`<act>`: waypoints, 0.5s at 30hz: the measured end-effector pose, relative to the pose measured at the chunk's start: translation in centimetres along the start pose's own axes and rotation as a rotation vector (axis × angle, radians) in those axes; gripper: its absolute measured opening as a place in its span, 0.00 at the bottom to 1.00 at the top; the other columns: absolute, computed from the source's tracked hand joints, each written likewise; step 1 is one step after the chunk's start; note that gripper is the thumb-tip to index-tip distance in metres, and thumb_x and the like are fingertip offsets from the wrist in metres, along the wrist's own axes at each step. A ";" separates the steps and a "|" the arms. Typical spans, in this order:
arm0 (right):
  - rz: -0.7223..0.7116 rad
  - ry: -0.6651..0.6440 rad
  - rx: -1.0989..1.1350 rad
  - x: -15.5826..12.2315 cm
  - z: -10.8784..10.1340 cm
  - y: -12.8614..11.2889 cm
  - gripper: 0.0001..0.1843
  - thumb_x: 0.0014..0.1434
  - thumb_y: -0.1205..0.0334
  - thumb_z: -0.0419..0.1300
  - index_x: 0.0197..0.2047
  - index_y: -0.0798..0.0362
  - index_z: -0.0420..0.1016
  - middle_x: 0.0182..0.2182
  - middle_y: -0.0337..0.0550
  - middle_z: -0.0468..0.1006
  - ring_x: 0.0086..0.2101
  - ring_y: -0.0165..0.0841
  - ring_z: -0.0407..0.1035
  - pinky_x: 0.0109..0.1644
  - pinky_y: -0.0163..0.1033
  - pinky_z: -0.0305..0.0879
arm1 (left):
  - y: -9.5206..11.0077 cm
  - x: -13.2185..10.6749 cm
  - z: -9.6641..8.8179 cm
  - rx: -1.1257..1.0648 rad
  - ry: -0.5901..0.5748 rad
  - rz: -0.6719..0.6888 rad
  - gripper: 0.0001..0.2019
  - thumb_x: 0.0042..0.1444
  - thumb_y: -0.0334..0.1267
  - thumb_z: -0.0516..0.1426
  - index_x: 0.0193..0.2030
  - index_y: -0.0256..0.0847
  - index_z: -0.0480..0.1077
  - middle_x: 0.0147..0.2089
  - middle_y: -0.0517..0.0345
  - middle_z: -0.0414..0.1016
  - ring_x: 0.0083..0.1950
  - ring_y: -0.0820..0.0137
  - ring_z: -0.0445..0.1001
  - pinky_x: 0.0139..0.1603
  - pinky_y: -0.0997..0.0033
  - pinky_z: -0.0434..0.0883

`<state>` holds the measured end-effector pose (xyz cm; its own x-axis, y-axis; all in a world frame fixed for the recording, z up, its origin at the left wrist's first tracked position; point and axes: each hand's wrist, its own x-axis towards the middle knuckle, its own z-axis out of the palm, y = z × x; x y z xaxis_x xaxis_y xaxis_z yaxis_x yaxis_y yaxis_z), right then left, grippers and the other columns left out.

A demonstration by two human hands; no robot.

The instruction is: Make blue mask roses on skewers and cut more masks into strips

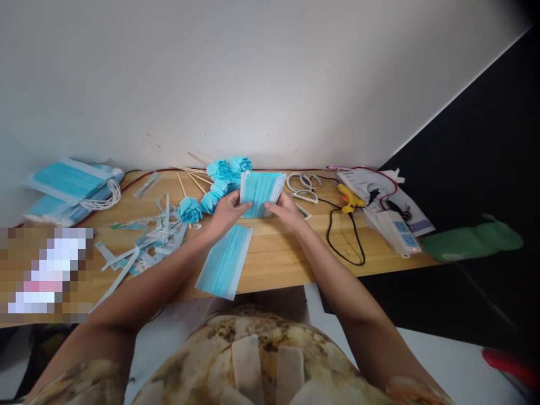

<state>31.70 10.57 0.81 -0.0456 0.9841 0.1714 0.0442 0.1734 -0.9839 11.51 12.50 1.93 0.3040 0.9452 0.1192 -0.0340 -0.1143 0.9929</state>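
Both my hands hold up a blue face mask (260,192) above the wooden table (287,253). My left hand (225,214) pinches its lower left edge and my right hand (286,211) grips its lower right edge. A second blue face mask (225,261) lies flat on the table under my left forearm, reaching the front edge. Just behind the held mask lie several blue fabric flowers (223,171) on thin wooden sticks, with one more flower (189,209) to the left.
Cut mask strips (143,242) litter the left of the table, and a pack of masks (70,188) sits at far left. White ear loops (304,185), a yellow glue gun (350,199), a black cable (346,236) and a power strip (399,230) lie to the right. A green object (472,239) sits beyond the table's right end.
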 end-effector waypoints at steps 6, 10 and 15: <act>0.004 0.048 -0.074 0.1 0.2 -0.4 0.23 0.53 0.45 0.66 0.48 0.49 0.75 0.45 0.44 0.83 0.45 0.42 0.76 0.54 0.49 0.73 | 0.7 0.4 0.0 0.074 0.018 0.012 0.16 0.53 0.49 0.63 0.39 0.37 0.76 0.41 0.53 0.82 0.44 0.61 0.79 0.48 0.62 0.75; 0.009 0.037 -0.096 -0.2 -0.3 -1.5 0.23 0.55 0.47 0.65 0.50 0.50 0.76 0.43 0.44 0.83 0.41 0.40 0.77 0.48 0.48 0.75 | 1.8 1.0 -0.6 0.129 -0.016 0.099 0.15 0.56 0.44 0.62 0.46 0.37 0.75 0.38 0.54 0.81 0.43 0.63 0.79 0.47 0.64 0.75; 0.029 -0.082 -0.557 -1.1 -2.0 -1.6 0.26 0.60 0.57 0.60 0.61 0.51 0.73 0.45 0.48 0.84 0.42 0.44 0.78 0.48 0.52 0.76 | 3.3 -1.2 -3.8 0.453 0.027 0.172 0.19 0.60 0.43 0.60 0.56 0.39 0.75 0.41 0.55 0.82 0.39 0.68 0.78 0.41 0.70 0.71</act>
<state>33.69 9.25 2.33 -0.1135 0.9865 0.1184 0.5659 0.1621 -0.8084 7.43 12.16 5.08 0.3057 0.9076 0.2878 0.3376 -0.3860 0.8585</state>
